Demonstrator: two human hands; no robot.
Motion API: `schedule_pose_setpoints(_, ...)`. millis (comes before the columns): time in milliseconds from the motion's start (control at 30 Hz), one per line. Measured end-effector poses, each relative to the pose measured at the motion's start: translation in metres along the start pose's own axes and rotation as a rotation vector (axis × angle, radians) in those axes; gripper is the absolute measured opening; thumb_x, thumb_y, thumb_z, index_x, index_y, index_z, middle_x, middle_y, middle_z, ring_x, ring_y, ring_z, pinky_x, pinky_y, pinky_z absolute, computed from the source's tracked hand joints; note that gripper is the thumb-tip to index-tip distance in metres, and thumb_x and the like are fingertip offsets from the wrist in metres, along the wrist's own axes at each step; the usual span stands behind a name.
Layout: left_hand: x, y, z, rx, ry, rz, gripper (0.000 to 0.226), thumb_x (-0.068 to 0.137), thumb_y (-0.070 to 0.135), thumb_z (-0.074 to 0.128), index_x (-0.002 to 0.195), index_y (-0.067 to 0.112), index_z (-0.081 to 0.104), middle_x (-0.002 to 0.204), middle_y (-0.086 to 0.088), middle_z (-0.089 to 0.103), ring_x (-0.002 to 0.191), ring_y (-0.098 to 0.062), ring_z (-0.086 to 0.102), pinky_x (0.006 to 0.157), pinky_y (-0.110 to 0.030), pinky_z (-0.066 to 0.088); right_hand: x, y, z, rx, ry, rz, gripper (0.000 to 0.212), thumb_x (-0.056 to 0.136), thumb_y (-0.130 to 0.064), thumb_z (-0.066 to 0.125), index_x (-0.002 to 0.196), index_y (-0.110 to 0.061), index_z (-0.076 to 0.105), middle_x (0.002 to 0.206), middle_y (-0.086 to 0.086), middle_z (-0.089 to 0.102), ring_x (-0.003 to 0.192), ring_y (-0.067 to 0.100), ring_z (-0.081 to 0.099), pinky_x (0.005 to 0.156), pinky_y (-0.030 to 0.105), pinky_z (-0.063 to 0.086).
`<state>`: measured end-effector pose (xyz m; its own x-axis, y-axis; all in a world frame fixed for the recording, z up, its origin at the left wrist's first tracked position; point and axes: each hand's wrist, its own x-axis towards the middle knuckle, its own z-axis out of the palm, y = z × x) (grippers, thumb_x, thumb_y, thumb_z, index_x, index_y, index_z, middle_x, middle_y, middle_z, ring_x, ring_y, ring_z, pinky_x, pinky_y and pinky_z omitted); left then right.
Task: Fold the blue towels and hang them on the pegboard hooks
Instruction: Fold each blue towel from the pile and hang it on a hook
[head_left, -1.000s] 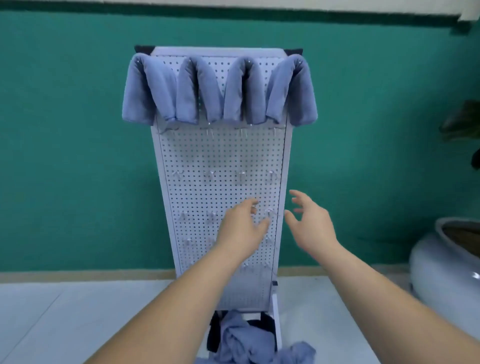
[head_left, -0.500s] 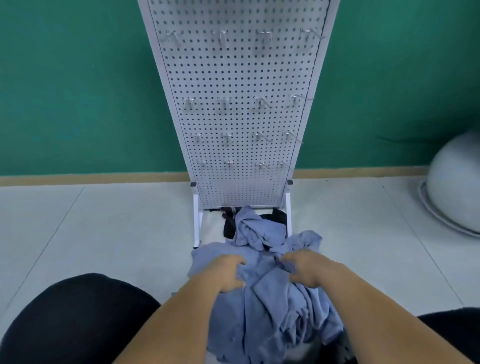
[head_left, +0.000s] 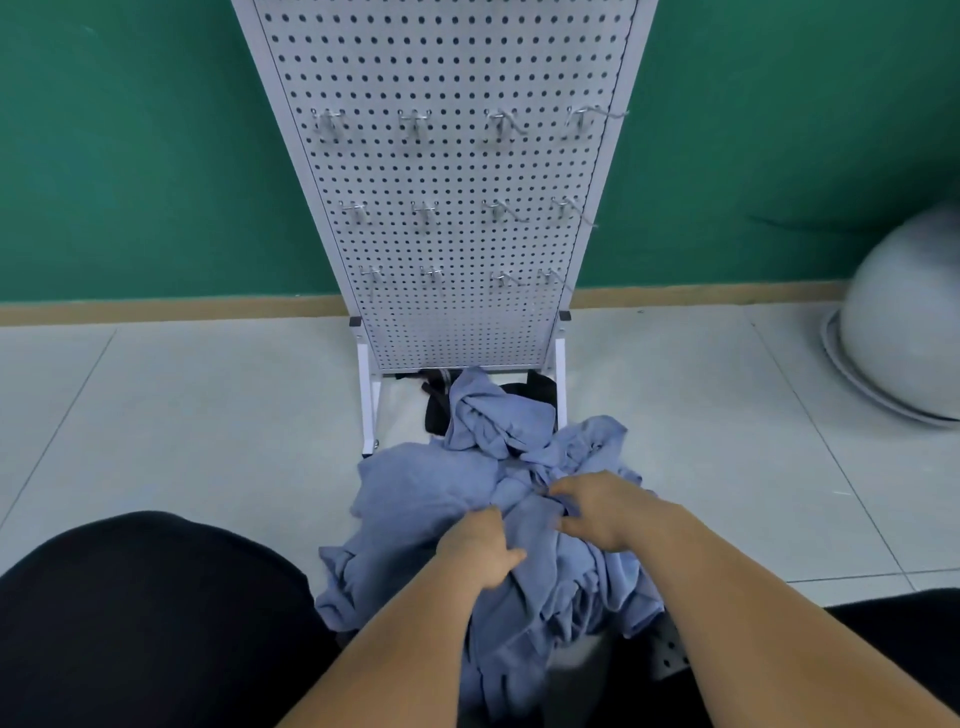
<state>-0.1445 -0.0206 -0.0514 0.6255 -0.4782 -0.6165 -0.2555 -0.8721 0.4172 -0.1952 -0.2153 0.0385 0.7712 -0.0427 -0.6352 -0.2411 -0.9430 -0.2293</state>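
A heap of crumpled blue towels (head_left: 431, 493) lies on the floor in front of the white pegboard (head_left: 447, 218). My left hand (head_left: 480, 545) grips a fold of towel near the middle of the heap, fingers curled into the cloth. My right hand (head_left: 602, 512) sits just to its right, fingers bent and pinching the same bunch of fabric. Rows of bare metal hooks (head_left: 415, 124) stick out of the pegboard above. The board's top row is out of frame.
The pegboard stands on white legs (head_left: 370, 400) against a green wall. A black item (head_left: 436, 410) lies under the board behind the towels. A large pale round pot (head_left: 904, 332) sits at right. My dark-clad knees (head_left: 145, 613) flank the heap on the tiled floor.
My view dropped from the hung towels at the board's top to the floor heap. Both hands came down from in front of the board and took hold of towel cloth, then drew closer.
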Motion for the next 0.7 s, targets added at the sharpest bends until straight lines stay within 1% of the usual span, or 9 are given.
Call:
schedule_pose_setpoints(100, 0.005, -0.001, 0.003, 0.011, 0.006, -0.014, 0.046, 0.097, 0.043, 0.069, 0.129, 0.011, 0.061, 0.132, -0.01, 0.065, 0.119, -0.031, 0.063, 0.096, -0.041, 0.054, 0.002, 0.003, 0.0, 0.002, -0.005, 0.018, 0.043, 0.102, -0.04, 0.059, 0.144, -0.03, 0.057, 0.122, 0.007, 0.067, 0.111, 0.027, 0.062, 0.093, 0.044, 0.055)
schedule_pose_setpoints(233, 0.006, 0.001, -0.012, -0.084, 0.135, 0.058, 0.011, 0.094, 0.029, 0.073, 0.094, 0.02, 0.066, 0.1, -0.005, 0.071, 0.093, -0.026, 0.068, 0.085, -0.043, 0.058, 0.007, 0.004, -0.004, 0.01, -0.028, 0.005, 0.05, 0.102, -0.038, 0.059, 0.15, -0.028, 0.05, 0.125, 0.007, 0.065, 0.114, 0.027, 0.061, 0.089, 0.039, 0.053)
schedule_pose_setpoints(300, 0.008, 0.004, -0.034, -0.114, 0.207, 0.127, 0.011, 0.093, 0.029, 0.075, 0.089, 0.025, 0.066, 0.097, -0.002, 0.068, 0.086, -0.022, 0.067, 0.082, -0.045, 0.058, 0.011, 0.002, -0.009, 0.058, -0.008, -0.002, 0.059, 0.101, -0.035, 0.061, 0.157, -0.028, 0.042, 0.129, 0.004, 0.064, 0.116, 0.026, 0.061, 0.089, 0.037, 0.051)
schedule_pose_setpoints(367, 0.007, 0.01, -0.065, -0.112, 0.273, 0.203, 0.014, 0.092, 0.031, 0.077, 0.087, 0.031, 0.064, 0.102, 0.002, 0.063, 0.087, -0.019, 0.064, 0.082, -0.044, 0.057, 0.015, -0.004, -0.019, 0.149, 0.054, -0.032, 0.069, 0.099, -0.033, 0.065, 0.161, -0.03, 0.036, 0.146, 0.004, 0.06, 0.129, 0.027, 0.059, 0.1, 0.035, 0.049)
schedule_pose_setpoints(400, 0.006, 0.013, -0.082, -0.127, 0.305, 0.241, 0.017, 0.091, 0.031, 0.078, 0.085, 0.033, 0.063, 0.1, 0.004, 0.064, 0.087, -0.018, 0.064, 0.082, -0.044, 0.056, 0.017, -0.007, -0.025, 0.206, 0.093, -0.059, 0.069, 0.098, -0.033, 0.068, 0.16, -0.031, 0.038, 0.15, 0.003, 0.058, 0.133, 0.025, 0.057, 0.104, 0.033, 0.046)
schedule_pose_setpoints(500, -0.002, 0.025, -0.134, -0.129, 0.335, 0.341, 0.017, 0.09, 0.025, 0.08, 0.083, 0.03, 0.065, 0.087, 0.005, 0.07, 0.083, -0.019, 0.066, 0.078, -0.038, 0.056, 0.023, -0.018, -0.049, 0.3, 0.185, -0.137, 0.05, 0.094, -0.037, 0.075, 0.142, -0.03, 0.061, 0.141, -0.006, 0.065, 0.13, 0.02, 0.06, 0.101, 0.027, 0.045)
schedule_pose_setpoints(567, -0.012, 0.033, -0.166, -0.125, 0.324, 0.372, 0.015, 0.091, 0.025, 0.081, 0.085, 0.026, 0.067, 0.083, 0.005, 0.07, 0.08, -0.018, 0.067, 0.074, -0.033, 0.056, 0.025, -0.025, -0.069, 0.317, 0.245, -0.191, 0.029, 0.09, -0.04, 0.078, 0.114, -0.026, 0.072, 0.119, -0.005, 0.073, 0.111, 0.021, 0.066, 0.095, 0.033, 0.051)
schedule_pose_setpoints(633, -0.025, 0.041, -0.197, -0.137, 0.33, 0.401, 0.012, 0.091, 0.026, 0.081, 0.087, 0.026, 0.07, 0.084, 0.005, 0.072, 0.077, -0.016, 0.069, 0.074, -0.035, 0.06, 0.022, -0.033, -0.092, 0.337, 0.308, -0.238, 0.026, 0.086, -0.043, 0.081, 0.094, -0.021, 0.07, 0.095, 0.0, 0.074, 0.092, 0.023, 0.069, 0.085, 0.038, 0.056)
schedule_pose_setpoints(700, -0.039, 0.046, -0.224, -0.126, 0.362, 0.435, 0.01, 0.091, 0.026, 0.081, 0.089, 0.027, 0.071, 0.084, 0.004, 0.072, 0.075, -0.016, 0.068, 0.078, -0.041, 0.061, 0.015, -0.041, -0.117, 0.347, 0.373, -0.274, 0.028, 0.086, -0.046, 0.081, 0.086, -0.021, 0.068, 0.079, -0.003, 0.071, 0.074, 0.018, 0.065, 0.074, 0.037, 0.054)
